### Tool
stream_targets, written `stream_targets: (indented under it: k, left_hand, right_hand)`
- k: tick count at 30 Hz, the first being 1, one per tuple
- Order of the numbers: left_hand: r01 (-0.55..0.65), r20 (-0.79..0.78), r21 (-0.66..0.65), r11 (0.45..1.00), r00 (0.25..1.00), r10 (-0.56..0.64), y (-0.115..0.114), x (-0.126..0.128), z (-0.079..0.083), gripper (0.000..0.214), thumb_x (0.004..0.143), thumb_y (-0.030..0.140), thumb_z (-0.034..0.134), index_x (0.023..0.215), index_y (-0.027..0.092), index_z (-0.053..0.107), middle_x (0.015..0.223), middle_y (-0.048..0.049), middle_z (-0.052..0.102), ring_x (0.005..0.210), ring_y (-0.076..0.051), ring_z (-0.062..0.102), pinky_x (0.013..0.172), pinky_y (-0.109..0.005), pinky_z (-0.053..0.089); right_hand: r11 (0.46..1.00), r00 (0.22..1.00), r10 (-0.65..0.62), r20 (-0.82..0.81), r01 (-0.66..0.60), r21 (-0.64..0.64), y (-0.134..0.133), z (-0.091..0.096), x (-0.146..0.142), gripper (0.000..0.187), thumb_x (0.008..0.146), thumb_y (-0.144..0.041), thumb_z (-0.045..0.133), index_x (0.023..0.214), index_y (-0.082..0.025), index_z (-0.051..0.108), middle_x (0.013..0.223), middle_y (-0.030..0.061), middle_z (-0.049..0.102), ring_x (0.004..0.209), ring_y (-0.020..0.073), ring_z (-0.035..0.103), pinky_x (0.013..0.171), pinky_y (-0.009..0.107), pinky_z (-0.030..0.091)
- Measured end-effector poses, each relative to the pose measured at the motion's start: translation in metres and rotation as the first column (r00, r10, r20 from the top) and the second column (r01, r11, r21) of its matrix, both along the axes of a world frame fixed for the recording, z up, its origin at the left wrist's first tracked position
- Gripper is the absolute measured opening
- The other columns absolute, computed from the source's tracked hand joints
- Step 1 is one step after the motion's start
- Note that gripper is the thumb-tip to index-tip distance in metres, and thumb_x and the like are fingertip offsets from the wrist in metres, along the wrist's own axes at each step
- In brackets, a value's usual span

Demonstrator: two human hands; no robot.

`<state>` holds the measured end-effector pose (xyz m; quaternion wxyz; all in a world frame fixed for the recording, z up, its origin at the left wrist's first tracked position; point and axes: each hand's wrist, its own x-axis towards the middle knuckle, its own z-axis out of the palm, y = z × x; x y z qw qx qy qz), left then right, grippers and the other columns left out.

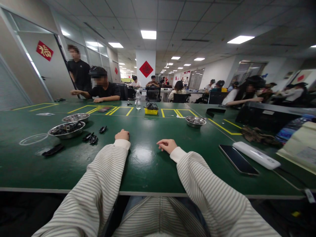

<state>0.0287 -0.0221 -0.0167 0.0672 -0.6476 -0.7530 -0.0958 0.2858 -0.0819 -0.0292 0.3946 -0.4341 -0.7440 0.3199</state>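
Both my arms, in striped sleeves, lie stretched out on the green table (145, 164). My left hand (121, 135) rests on the tabletop curled into a loose fist, and nothing shows in it. My right hand (167, 145) also rests there with its fingers curled under, empty as far as I can see. Nearest my left hand lie small black parts (90, 137) and a metal bowl (66, 129) holding more black parts. A second metal bowl (75, 117) stands behind it.
A dark phone (238, 159) and a white bar-shaped device (256, 155) lie at the right. Further off are a third metal bowl (195, 121), a yellow tray with cables (151, 111) and a water bottle (138, 100). People sit along the far table edges.
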Motion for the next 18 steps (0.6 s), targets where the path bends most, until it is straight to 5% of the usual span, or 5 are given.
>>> stream_targets:
  k: [13,18]
  left_hand:
    - [-0.098,0.013,0.014,0.995,0.995,0.098,-0.0021,0.0025,-0.0013,0.035,0.074,0.031,0.034,0.108,0.027,0.042,0.103,-0.0098,0.043,0.081,-0.023,0.053,0.062,-0.033,0.040]
    - [-0.119,0.013,-0.011,0.993,0.993,0.120,-0.0008,0.0021,0.0007,0.030,0.074,0.030,0.036,0.099,0.018,0.047,0.100,-0.0116,0.047,0.084,-0.024,0.052,0.064,-0.033,0.039]
  right_hand:
    - [1.000,0.999,0.021,0.044,-0.020,-0.011,0.0018,-0.0014,0.0001,0.022,0.065,-0.020,0.047,0.078,-0.011,0.062,0.056,0.0027,0.059,0.040,0.0064,0.050,0.045,0.018,0.041]
    - [1.000,0.999,0.017,0.051,-0.017,-0.012,-0.0001,0.0004,0.0002,0.022,0.065,-0.020,0.046,0.077,-0.010,0.062,0.056,0.0030,0.059,0.040,0.0064,0.050,0.045,0.018,0.041]
